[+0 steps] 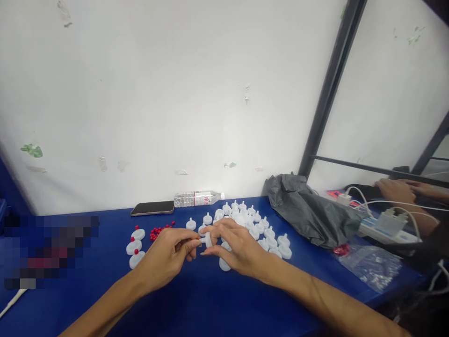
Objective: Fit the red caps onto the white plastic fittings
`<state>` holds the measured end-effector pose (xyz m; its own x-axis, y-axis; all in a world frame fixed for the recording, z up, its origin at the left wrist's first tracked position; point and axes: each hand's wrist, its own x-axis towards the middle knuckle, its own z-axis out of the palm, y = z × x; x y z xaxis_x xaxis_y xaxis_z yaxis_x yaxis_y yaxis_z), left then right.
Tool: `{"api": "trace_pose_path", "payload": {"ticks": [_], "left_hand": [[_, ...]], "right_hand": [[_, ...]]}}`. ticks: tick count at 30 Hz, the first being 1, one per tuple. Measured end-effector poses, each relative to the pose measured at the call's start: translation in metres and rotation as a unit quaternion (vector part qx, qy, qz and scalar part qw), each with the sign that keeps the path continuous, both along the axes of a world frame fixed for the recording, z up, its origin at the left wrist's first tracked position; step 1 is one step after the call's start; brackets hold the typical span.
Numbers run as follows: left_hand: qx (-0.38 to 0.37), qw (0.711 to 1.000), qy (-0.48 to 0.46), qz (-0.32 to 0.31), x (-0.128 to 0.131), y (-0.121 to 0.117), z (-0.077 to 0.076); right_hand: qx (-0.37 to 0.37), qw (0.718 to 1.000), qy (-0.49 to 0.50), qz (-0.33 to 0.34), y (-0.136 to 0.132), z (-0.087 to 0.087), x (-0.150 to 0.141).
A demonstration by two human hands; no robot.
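Between the thumb and fingers of my right hand (233, 245) is a white plastic nozzle cap (208, 240), tipped sideways with its spout pointing left. My left hand (171, 252) is closed in a pinch at the tip of that spout; whatever lies inside the pinch is hidden by the fingers. Beyond my left hand lies a loose pile of small red caps (157, 231). To its left stand three white nozzle caps (133, 246) with red tips. Many more white nozzle caps (269, 232) without red tips spread behind and right of my right hand.
A phone (153, 208) and a clear water bottle (199, 198) lie along the wall on the blue table (196, 309). At right are a dark grey plastic bag (312, 210), a clear bag (372, 267) and a power strip (389, 227) with cables. Another person's hands (400, 191) show farther right.
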<state>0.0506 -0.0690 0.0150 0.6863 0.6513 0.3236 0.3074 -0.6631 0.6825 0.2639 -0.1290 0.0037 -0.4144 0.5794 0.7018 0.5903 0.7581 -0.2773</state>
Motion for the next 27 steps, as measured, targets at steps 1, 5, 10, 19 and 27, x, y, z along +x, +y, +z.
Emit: {"api": "trace_pose_path", "payload": {"ticks": [1, 5, 10, 19, 27], "left_hand": [[-0.015, 1.000, -0.004, 0.002, 0.001, 0.001, 0.002], [-0.065, 0.995, -0.062, 0.040, 0.001, 0.005, 0.010], [0.170, 0.976, 0.062, 0.118, -0.015, 0.016, 0.021], [0.150, 0.906, 0.369, 0.145, -0.046, 0.032, 0.024], [0.070, 0.883, 0.437, 0.158, -0.064, 0.035, 0.023]], "right_hand": [[0.000, 1.000, -0.004, -0.006, 0.001, 0.001, 0.001], [0.019, 0.998, -0.036, -0.040, 0.005, 0.010, 0.005], [-0.008, 0.985, -0.101, -0.136, 0.005, 0.018, 0.012], [-0.064, 0.959, -0.218, -0.171, 0.014, 0.009, 0.017], [-0.093, 0.968, -0.210, -0.102, 0.009, 0.014, 0.011]]}}
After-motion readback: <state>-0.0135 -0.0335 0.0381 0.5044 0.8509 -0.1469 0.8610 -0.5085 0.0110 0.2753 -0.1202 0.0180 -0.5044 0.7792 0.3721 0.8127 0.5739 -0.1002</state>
